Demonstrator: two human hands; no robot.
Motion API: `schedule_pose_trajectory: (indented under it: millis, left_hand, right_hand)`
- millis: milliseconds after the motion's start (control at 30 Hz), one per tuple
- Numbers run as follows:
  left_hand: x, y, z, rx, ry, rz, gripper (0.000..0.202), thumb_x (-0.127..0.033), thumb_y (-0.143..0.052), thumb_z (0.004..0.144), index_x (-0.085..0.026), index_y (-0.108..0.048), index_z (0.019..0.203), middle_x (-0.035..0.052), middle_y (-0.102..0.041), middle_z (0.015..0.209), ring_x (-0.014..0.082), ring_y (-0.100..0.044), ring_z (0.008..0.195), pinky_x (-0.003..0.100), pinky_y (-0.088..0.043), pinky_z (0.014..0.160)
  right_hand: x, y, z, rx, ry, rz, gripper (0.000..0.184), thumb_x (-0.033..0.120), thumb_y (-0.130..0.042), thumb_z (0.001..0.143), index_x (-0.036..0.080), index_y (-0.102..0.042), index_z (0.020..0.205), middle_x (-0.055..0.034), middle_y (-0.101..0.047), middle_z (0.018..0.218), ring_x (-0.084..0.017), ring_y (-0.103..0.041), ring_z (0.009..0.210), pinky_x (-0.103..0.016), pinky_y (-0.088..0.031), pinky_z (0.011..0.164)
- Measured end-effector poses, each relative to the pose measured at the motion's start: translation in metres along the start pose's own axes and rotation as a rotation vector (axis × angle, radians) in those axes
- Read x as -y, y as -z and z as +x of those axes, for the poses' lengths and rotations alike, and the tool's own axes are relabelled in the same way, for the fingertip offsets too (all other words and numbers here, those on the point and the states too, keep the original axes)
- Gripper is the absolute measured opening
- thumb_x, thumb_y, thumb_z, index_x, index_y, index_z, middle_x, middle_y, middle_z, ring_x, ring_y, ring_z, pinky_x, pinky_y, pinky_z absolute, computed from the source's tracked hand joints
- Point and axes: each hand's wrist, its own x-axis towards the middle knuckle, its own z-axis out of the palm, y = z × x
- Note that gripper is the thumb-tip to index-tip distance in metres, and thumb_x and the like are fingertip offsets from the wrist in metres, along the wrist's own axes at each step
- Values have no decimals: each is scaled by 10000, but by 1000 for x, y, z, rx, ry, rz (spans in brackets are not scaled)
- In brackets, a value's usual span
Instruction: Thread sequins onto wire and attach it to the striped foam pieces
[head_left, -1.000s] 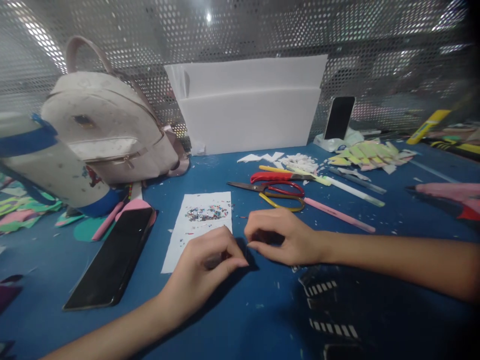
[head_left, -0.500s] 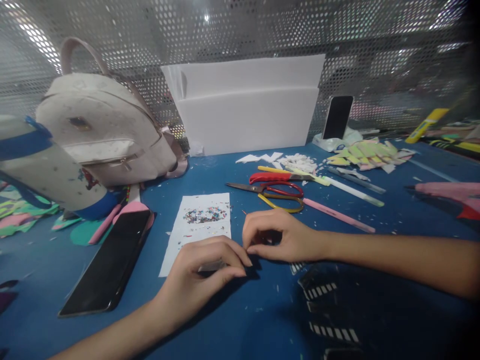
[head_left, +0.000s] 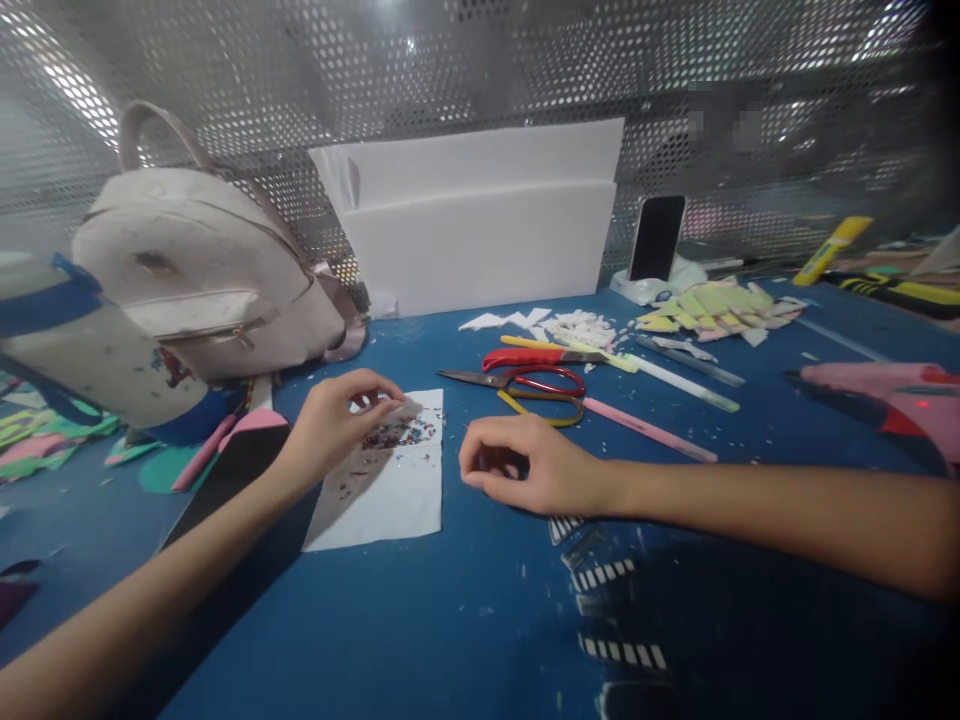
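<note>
- Nearest, thin black-and-white striped strips lie on the smooth matt blue tabletop, at four o'clock from the thin, four-cornered white paper sheet, twelve being straight away from the person.
- The sheet lies flat, its near part shaded by the left arm; tiny glittering multicoloured bits are scattered across its far half.
- At three o'clock, just beside the sheet, the right hand rests with fingers curled round toward the thumb; whether they pinch anything, I cannot tell.
- The left hand is over the sheet's eleven o'clock corner, thumb and forefinger tips close together beside the bits; a tiny piece between them cannot be made out.
- At nine o'clock, a flat black slab-shaped phone is partly covered by the left forearm.
- At two o'clock, scissors with dark metal blades and looped red and yellow-brown handles; beyond them, a loose heap of shredded white scraps.
- At three o'clock, a slim pink pen, then a pink glue gun with a dark nozzle.
- At ten o'clock, a tilted white cylindrical bottle with blue bands; at eleven, a rounded, pale zipped backpack.
- Farthest, at one o'clock, smooth white panels stand before a perforated metal wall.
</note>
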Motion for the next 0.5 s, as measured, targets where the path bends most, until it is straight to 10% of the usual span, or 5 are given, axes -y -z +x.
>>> schedule_pose_trajectory:
  millis: [500]
  left_hand:
    - [11,-13,13,151,-29,127,89,-242,-646,800,-217,-731,787,40,-703,891,162,-555,725,276,-405,681]
  right_hand:
    - [0,0,-1,17,39,-27,33,141,-558,867,158,-585,862,5,-576,788,-73,-492,625,-206,-407,563]
